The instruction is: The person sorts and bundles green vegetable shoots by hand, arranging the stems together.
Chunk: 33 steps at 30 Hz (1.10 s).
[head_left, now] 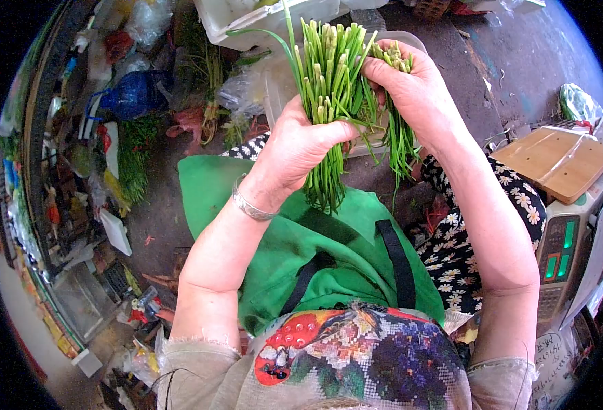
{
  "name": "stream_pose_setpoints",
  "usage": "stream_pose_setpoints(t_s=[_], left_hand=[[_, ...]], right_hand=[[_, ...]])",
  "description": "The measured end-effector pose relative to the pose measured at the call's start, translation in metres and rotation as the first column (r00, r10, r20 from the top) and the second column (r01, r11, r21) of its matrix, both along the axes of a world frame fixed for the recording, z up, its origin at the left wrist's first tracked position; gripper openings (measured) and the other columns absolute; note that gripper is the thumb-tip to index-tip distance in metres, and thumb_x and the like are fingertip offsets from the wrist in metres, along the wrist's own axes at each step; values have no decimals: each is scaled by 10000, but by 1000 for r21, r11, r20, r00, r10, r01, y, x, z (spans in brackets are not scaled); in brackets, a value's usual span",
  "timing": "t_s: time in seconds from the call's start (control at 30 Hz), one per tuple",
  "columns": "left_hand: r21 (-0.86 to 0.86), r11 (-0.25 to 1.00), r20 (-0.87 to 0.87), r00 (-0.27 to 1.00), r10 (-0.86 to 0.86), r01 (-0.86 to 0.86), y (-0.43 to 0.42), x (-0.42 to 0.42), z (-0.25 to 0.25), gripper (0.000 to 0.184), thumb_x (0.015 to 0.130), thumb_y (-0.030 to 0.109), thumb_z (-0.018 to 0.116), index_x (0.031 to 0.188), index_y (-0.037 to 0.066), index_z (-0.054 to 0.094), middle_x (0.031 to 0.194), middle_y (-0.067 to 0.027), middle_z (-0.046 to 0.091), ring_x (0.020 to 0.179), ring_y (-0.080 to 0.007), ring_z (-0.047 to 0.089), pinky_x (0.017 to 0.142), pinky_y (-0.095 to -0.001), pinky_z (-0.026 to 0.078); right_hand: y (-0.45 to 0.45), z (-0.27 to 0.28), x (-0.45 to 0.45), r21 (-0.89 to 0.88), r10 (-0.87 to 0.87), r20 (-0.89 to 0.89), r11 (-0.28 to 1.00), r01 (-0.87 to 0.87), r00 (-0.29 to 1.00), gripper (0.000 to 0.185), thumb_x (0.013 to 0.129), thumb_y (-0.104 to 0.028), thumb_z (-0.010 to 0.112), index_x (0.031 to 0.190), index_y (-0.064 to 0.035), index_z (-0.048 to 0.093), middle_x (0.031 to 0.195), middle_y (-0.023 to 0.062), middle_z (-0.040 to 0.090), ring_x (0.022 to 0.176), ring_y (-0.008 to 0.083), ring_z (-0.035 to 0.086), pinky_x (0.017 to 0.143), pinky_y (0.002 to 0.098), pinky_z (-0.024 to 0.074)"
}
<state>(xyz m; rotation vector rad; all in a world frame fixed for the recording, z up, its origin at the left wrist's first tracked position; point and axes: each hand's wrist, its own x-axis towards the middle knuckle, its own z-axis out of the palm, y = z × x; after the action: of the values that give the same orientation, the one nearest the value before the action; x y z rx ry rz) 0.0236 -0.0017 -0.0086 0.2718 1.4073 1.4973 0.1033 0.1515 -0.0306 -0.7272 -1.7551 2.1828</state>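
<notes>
A thick bunch of garlic chives (332,75), pale cut ends pointing up, is wrapped in my left hand (295,143), the thumb lying across the stems. Its leaves hang below the hand above a green apron (247,205). My right hand (418,92) is closed on a smaller bunch of chives (400,140), just right of the larger one, and its leaves droop downward. The two bunches are close together, and loose blades cross between them. Behind them is a translucent plastic tub (277,85), partly hidden by the chives and hands.
A white container (230,27) stands at the top. On the right are a digital scale (558,253) with a brown board (554,160) and a bagged green vegetable (580,104). Greens (134,154), a blue plastic bag (134,94) and clutter lie along the left.
</notes>
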Motion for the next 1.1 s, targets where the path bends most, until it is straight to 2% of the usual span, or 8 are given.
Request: stream_pose_setpoints(t_s=[0.27,0.8,1.1], left_hand=[[20,1000,-20,1000,8,-8,1,1,1,419,752,-28,673,1151,27,556,986,-42,633,807,-142,619,672,-269,519],[-10,1000,-19,1000,-14,14,0,0,2,399,751,-36,655,1134,21,559,976,-48,638,838,-153,618,703,-285,509],[14,1000,-34,999,28,-28,1,2,3,390,746,-32,662,1120,23,571,973,-47,639,829,-152,617,698,-284,508]], right_hand=[[0,1,0,-19,4,-17,1000,-4,1000,194,863,-160,596,969,-1,631,787,-5,618,680,65,529,613,235,441],[-1,-1,-2,-17,-4,-30,1000,4,1000,200,865,-152,596,981,6,634,811,11,637,707,77,554,645,242,458],[-2,0,-1,-29,-2,-30,1000,1,1000,205,867,-155,595,981,11,631,816,16,640,714,81,558,652,243,460]])
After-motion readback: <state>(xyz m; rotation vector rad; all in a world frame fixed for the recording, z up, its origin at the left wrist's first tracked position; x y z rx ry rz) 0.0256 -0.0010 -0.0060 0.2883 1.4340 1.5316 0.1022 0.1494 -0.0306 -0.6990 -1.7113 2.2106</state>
